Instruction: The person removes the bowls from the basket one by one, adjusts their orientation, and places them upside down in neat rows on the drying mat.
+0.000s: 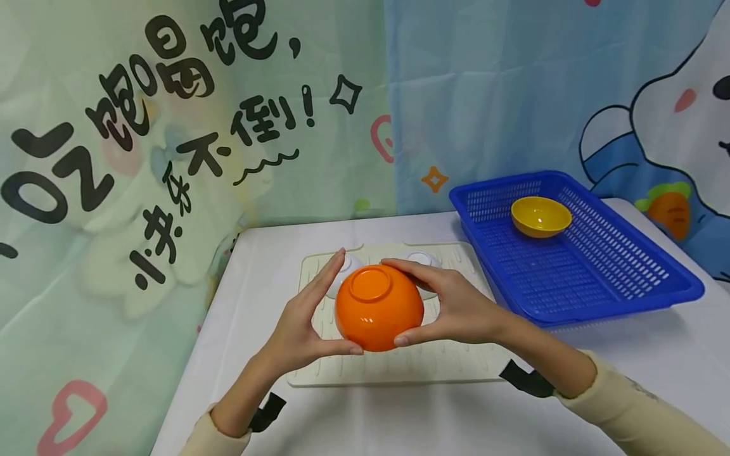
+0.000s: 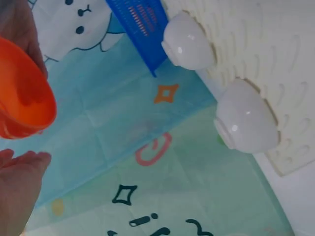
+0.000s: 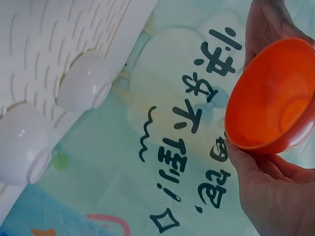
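Note:
Orange bowl [image 1: 379,310] is held in the air over the mat, its foot tilted up toward the head camera and its hollow side showing in both wrist views. My right hand [image 1: 456,307] grips it from the right, fingers over the upper edge and thumb at the lower edge. On the other side, my left hand [image 1: 302,323] has its fingers stretched upward beside the bowl and its thumb tip at the lower rim. In the left wrist view, a narrow gap separates the left fingers [image 2: 32,160] from the orange wall. Behind it, two white bowls [image 2: 248,118] [image 3: 86,81] stand upside down.
A cream ridged mat [image 1: 393,373] lies on the white table [image 1: 256,253] beneath the hands. To the right, a blue basket [image 1: 616,310] holds a yellow bowl [image 1: 540,216]. Printed cloth [image 1: 319,190] hangs at the back and left.

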Demonstrator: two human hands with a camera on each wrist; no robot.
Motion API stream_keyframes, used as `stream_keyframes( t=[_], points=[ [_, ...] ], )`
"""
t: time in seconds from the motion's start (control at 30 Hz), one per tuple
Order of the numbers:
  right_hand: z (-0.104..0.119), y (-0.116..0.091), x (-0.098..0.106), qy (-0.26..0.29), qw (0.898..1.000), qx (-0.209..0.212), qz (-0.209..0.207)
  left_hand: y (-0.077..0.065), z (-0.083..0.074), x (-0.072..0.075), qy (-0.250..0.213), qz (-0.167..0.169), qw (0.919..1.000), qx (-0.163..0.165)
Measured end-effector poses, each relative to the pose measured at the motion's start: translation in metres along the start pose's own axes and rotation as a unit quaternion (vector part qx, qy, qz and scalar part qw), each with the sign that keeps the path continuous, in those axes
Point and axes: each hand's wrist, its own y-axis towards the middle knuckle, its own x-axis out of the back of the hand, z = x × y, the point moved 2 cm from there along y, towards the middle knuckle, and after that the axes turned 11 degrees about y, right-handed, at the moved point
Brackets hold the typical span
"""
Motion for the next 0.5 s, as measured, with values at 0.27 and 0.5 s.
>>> stream_keyframes(
  t=[0.27,0.5],
  points=[
    [-0.009,0.009,-0.015,0.019,1.000,0.016,0.000,-0.013,0.008,0.001,-0.010,0.004,0.9999,-0.012],
    [-0.018,0.017,-0.026,0.037,0.999,0.017,0.002,-0.022,0.016,0.004,-0.024,0.017,0.9996,0.002]
  ],
)
